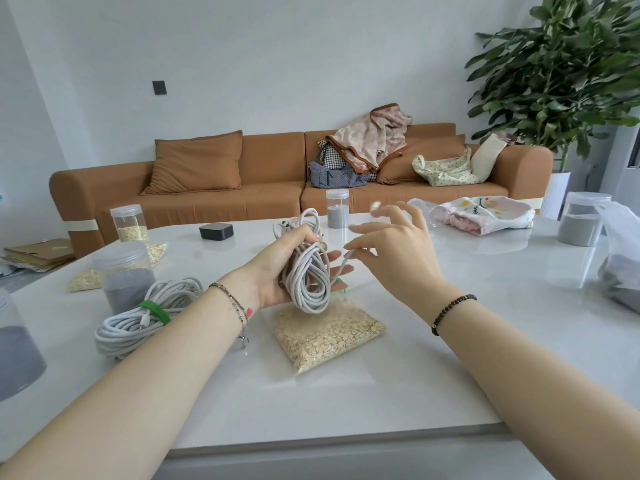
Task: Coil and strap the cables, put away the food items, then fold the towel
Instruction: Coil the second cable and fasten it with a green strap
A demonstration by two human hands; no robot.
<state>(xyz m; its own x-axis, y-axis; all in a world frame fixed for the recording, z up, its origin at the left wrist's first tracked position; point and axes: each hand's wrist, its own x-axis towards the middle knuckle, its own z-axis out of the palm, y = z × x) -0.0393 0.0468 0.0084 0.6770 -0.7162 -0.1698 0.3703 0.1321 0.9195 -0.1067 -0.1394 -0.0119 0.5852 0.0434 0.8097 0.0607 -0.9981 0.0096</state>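
My left hand (277, 268) grips a coil of grey-white cable (309, 271) held upright above the table. My right hand (391, 251) pinches the cable's loose end (346, 261) just right of the coil, its other fingers spread. A green strap (337, 285) shows partly behind the coil, on the table. A second cable coil (138, 323) bound with a green strap (154, 311) lies at the left. A clear bag of oats (325, 332) lies below the held coil. A pink and white towel (485, 214) lies at the back right.
Jars with grey powder (126, 271) (337, 207) (581, 220) and a jar of oats (129, 223) stand around the white table (415, 358). Small oat bags (83, 278) lie at the left, a black box (216, 231) at the back, a plastic bag (620, 258) at the right. A brown sofa (270, 181) stands behind.
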